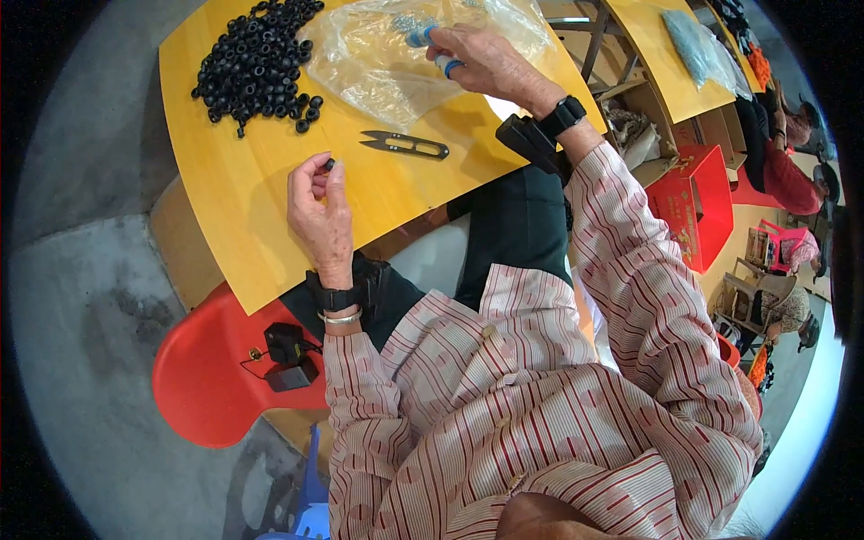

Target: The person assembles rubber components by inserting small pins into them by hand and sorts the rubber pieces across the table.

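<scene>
My left hand [320, 216] is raised over the near edge of the yellow table [261, 211], pinching a small black ring-shaped part [329, 165] between thumb and fingers. At the far side, my right hand [486, 63] reaches over a clear plastic bag [378, 76]. Its fingers, wrapped in blue-and-white bands, are bent together beside small clear bluish pieces [409, 22] on the bag; whatever is in the fingertips is hidden. Black thread snips [405, 144] lie between the two hands. A pile of small black hollow parts [256, 67] spreads across the far left.
Red chair [193, 378] at left carries black devices [288, 355]. Right of the table are an open carton [634, 121], a red box [693, 207] and another yellow table [661, 54] with a bluish plastic bag [697, 49]. Other people sit farther right.
</scene>
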### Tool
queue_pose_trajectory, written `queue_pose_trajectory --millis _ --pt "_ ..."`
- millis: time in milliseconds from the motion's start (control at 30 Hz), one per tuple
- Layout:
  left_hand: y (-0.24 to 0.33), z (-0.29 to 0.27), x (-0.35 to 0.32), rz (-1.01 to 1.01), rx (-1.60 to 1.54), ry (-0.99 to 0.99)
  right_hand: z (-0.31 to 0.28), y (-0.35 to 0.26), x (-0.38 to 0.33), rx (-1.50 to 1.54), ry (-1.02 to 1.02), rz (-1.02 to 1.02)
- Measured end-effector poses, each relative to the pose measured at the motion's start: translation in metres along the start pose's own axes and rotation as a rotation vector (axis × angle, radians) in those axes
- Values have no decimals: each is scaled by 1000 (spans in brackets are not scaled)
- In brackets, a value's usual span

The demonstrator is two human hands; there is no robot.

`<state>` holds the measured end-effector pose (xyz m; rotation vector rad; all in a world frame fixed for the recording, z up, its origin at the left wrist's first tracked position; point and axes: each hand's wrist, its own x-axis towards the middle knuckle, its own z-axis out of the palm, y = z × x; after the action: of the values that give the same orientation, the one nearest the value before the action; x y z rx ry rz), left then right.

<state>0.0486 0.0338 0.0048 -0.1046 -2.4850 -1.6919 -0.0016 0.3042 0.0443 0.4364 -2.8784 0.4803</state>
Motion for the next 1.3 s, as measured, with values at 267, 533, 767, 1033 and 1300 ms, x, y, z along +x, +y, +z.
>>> queue_pose_trajectory --millis 267,533,767,1033,1300 --pt "0 0 0 12 12 1 11 -19 -2 119 -51 -113" --pt "1 -1 -1 17 39 9 16 -25 9 96 -20 -134" --pt "1 -2 -1 21 28 7 10 -42 6 -72 -105 -275" --pt "-2 -3 -2 12 43 1 13 -53 10 -338 -148 -421" --pt "-1 -2 -3 -9 -15 13 -12 -39 16 792 -191 65"
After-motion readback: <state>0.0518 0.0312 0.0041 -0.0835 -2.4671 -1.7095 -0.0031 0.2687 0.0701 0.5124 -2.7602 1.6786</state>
